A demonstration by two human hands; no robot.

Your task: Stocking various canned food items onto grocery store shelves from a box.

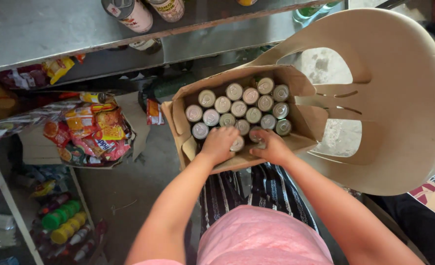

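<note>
- Silver-topped cans [238, 108] are packed upright in an open cardboard box [296, 83].
- The near-edge cans are covered by the left hand [220, 143] and right hand [271, 145], fingers curled onto them.

Soft daylight from upper right, dim shadowed left side, sharp centre — wide-angle bending at edges

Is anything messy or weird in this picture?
A bit. The cardboard box of cans sits tilted on a plastic chair, not a table. Both hands reach into it. Snack packets lie heaped nearby.
</note>
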